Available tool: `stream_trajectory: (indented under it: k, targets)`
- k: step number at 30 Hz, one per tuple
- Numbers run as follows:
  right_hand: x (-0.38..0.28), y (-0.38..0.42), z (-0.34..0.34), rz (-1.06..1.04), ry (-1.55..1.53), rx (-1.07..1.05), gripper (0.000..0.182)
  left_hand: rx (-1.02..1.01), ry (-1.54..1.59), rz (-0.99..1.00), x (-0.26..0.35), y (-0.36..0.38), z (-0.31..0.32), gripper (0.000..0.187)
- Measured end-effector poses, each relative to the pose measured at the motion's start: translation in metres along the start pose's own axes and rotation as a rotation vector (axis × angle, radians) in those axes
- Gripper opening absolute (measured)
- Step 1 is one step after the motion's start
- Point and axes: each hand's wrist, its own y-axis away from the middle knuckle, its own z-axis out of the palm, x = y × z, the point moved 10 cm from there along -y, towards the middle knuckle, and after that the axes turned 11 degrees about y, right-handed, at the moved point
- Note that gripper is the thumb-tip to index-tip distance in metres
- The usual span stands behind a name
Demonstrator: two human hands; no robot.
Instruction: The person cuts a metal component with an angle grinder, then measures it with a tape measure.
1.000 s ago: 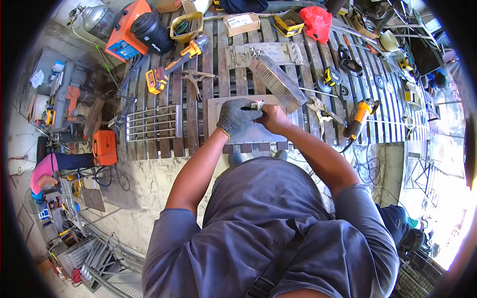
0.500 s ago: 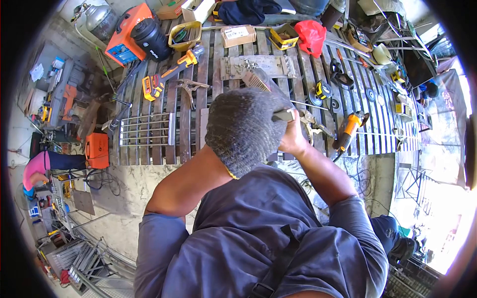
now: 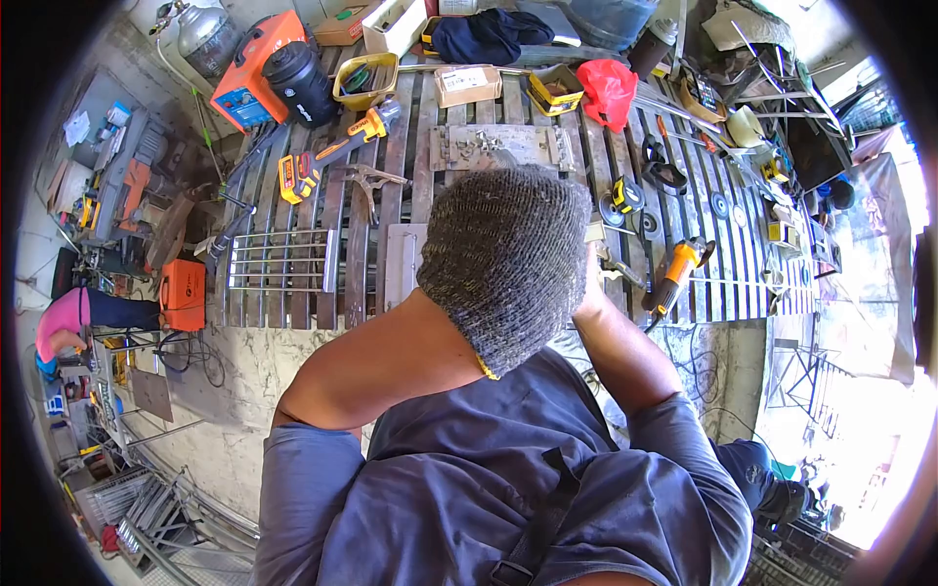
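My left hand wears a dark grey knitted glove with a yellow-edged cuff. It is raised close to the camera, above the near edge of the slatted table. The glove's back faces me, and its fingers are bent away out of sight. Directly behind it is my bare right hand, of which only a strip by the wrist shows. The two hands overlap. Whatever lies between them is hidden. Beyond the glove, a metal plate carries small metal pieces. A locking clamp lies just right of my hands.
An orange angle grinder and a tape measure lie to the right. A cordless grinder, locking pliers and a metal grille lie to the left. Boxes line the back. Another person is at far left.
The gloved left hand has swung right and turned, now covering most of my right hand. The grey piece seen earlier at my right fingers is now hidden. The view has shifted slightly.
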Motion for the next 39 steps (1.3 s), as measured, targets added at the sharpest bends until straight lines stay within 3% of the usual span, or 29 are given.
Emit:
stream_trajectory:
  k: [1, 5, 10, 13, 15, 17, 18, 22, 27, 28, 31, 34, 37, 39]
  targets:
    - [-0.001, -0.001, -0.002, -0.015, 0.045, 0.003, 0.051, 0.018, 0.152, -0.020, -0.004, -0.001, -0.003, 0.057]
    - [-0.009, -0.006, -0.006, -0.113, 0.299, 0.006, 0.051, -0.001, -0.222, -0.046, 0.018, 0.009, 0.010, 0.059]
    - [-0.030, -0.008, -0.007, -0.325, 0.676, 0.030, 0.051, -0.031, -0.840, 0.108, 0.021, -0.008, 0.012, 0.057]
    - [-0.050, -0.008, -0.007, -0.478, 0.848, 0.058, 0.051, -0.035, -0.901, 0.205, 0.038, 0.000, 0.032, 0.051]
    - [-0.070, -0.010, -0.005, -0.570, 0.889, 0.045, 0.051, -0.061, -0.993, 0.332, 0.060, 0.009, 0.057, 0.048]
    - [-0.098, -0.020, -0.002, -0.542, 0.685, -0.104, 0.045, -0.115, -1.151, 0.547, 0.086, 0.022, 0.088, 0.045]
    - [-0.116, -0.020, 0.000, -0.688, 0.710, -0.095, 0.036, -0.139, -1.243, 0.677, 0.100, 0.030, 0.103, 0.044]
    - [-0.157, -0.018, 0.007, -0.903, 0.824, -0.053, 0.038, -0.137, -1.641, 1.193, 0.135, 0.061, 0.150, 0.039]
    - [-0.189, -0.014, 0.015, -1.037, 1.014, -0.042, 0.036, -0.318, -1.761, 1.259, 0.143, 0.064, 0.154, 0.038]
    - [-0.191, -0.014, 0.016, -1.095, 1.061, -0.044, 0.036, -0.244, -1.681, 1.456, 0.139, 0.068, 0.150, 0.035]
    - [-0.197, -0.011, 0.020, -1.225, 1.141, -0.038, 0.035, -0.394, -1.670, 1.271, 0.137, 0.065, 0.133, 0.037]
    - [-0.198, -0.011, 0.022, -1.329, 1.207, -0.033, 0.033, -0.478, -1.671, 1.276, 0.140, 0.061, 0.123, 0.038]
    - [-0.196, -0.013, 0.022, -1.368, 1.250, -0.025, 0.033, -0.506, -1.718, 1.260, 0.131, 0.058, 0.111, 0.039]
    - [-0.194, -0.012, 0.022, -1.382, 1.300, -0.024, 0.034, -0.497, -1.763, 1.104, 0.115, 0.055, 0.092, 0.039]
